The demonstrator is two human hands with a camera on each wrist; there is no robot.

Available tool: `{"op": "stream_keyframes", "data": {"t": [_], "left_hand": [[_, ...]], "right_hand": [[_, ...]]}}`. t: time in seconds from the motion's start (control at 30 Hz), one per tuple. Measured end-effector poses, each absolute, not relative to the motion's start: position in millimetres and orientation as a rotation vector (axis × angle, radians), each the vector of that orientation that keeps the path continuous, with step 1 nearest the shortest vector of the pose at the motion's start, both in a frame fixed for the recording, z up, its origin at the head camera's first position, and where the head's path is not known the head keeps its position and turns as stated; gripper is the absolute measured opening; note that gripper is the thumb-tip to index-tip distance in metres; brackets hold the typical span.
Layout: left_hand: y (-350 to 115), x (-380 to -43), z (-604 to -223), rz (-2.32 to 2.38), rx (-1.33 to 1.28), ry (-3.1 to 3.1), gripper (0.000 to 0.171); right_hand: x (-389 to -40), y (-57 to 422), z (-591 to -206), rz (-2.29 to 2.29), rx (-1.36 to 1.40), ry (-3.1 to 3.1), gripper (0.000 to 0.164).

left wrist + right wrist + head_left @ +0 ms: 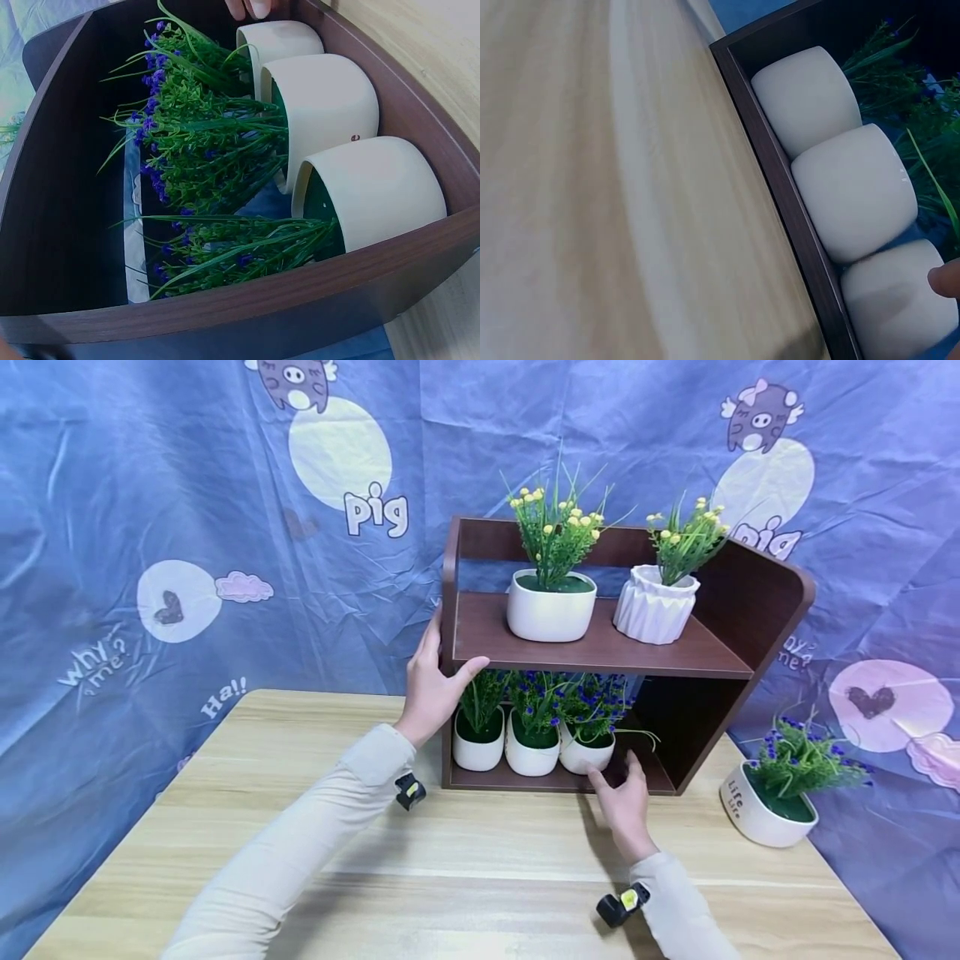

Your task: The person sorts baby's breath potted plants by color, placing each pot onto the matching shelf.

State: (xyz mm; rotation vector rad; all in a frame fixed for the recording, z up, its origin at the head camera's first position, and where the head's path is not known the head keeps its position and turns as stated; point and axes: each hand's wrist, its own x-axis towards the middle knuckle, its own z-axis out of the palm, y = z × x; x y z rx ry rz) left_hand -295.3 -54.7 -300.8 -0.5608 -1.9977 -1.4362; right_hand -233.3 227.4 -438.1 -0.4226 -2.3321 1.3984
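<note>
A dark brown two-tier shelf (pixel 600 657) stands on the table. My left hand (pixel 433 685) holds its left side panel, thumb over the front edge and fingers along the outside. On the lower tier, three white pots with green leaves and blue-purple flowers stand in a row: a left pot (pixel 478 752), a middle pot (pixel 532 754) and a right pot (pixel 587 755). My right hand (pixel 626 797) reaches into the lower tier, its thumb (pixel 946 278) at the right pot and its other fingers spread apart beside it.
Up on the top tier are an oval white pot (pixel 551 610) and a ridged white pot (pixel 656 606), both with yellow flowers. Another purple-flowered pot (pixel 768 810) stands on the wooden table (pixel 480 877), right of the shelf. A blue printed curtain (pixel 225 468) hangs behind.
</note>
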Motion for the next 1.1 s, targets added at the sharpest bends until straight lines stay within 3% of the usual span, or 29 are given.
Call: {"op": "stream_keyframes", "data": {"t": [0.47, 1.1], "left_hand": [[-55.2, -297.1, -302.6, -1.428, -0.586, -1.975, 0.089], [-56.1, -297.5, -304.2, -1.428, -0.584, -1.985, 0.090]], "right_hand": [[-185.6, 278.9, -433.8, 1.550, -0.565, -2.354, 0.093], [-146.7, 351.1, -417.9, 1.186, -0.768, -2.232, 0.083]]}}
